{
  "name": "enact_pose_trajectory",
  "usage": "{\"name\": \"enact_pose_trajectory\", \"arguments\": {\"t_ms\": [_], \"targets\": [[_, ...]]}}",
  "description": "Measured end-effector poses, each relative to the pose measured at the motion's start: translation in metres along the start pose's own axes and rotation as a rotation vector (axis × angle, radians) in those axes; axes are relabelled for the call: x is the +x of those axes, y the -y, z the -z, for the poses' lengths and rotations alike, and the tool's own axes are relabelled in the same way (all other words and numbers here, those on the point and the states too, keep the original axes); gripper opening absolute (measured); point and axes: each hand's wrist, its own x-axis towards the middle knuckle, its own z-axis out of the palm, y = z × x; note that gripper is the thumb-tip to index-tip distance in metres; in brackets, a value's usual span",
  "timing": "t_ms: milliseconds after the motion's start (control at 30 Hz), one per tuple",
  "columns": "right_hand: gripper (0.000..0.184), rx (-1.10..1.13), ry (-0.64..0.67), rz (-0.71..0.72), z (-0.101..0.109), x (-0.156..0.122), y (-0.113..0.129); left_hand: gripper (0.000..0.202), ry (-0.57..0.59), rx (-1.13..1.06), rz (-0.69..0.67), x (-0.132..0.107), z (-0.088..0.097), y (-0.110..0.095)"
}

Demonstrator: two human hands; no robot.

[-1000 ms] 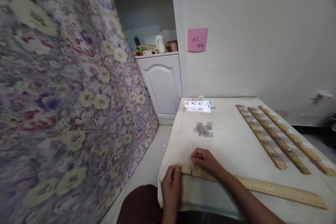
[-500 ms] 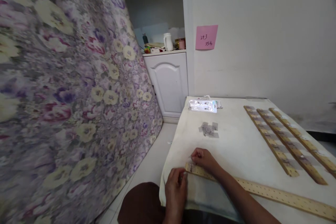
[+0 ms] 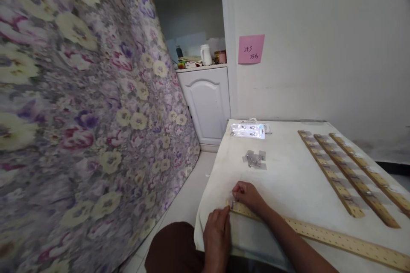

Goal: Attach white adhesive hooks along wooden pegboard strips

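A long wooden strip with rows of small holes (image 3: 333, 239) lies across the near edge of the white table (image 3: 288, 179). My right hand (image 3: 248, 196) is closed in a pinch at the strip's left end, holding a small clear piece I cannot make out. My left hand (image 3: 218, 232) rests at the same end from the near side, fingers curled against the strip's tip. A small pile of clear packets with metal bits (image 3: 255, 158) lies beyond my hands.
Three more wooden strips (image 3: 346, 170) lie side by side at the right. A blister pack (image 3: 248, 130) sits at the table's far edge. A flowered mattress (image 3: 80, 115) leans at the left. A pink note (image 3: 251, 49) hangs on the wall beside a white cabinet (image 3: 205, 102).
The view has swung slightly right. My left hand has slid up to the strip's end; my right hand stays pinched there.
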Motion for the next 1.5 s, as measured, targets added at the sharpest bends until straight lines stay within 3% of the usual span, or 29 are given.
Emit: {"name": "enact_pose_trajectory", "arguments": {"t_ms": [300,733,1000,1267,1500], "targets": [[0.006,-0.038,-0.02,0.015,0.0,-0.002,0.003,0.043,0.106,0.168,-0.008,-0.001,0.003,-0.004],[0.004,-0.109,-0.027,0.025,-0.001,-0.003,0.004,0.047,0.195,0.227,0.038,0.002,0.006,-0.01],[0.019,-0.161,-0.034,-0.004,-0.003,-0.003,0.0,0.045,0.149,0.229,0.014,0.003,0.005,-0.008],[0.026,-0.049,0.005,-0.081,-0.005,-0.001,0.001,0.04,0.136,0.202,0.002,0.004,0.005,-0.005],[0.025,-0.106,-0.017,-0.005,-0.003,-0.007,0.009,0.038,0.091,0.115,0.007,0.004,0.004,-0.002]]}}
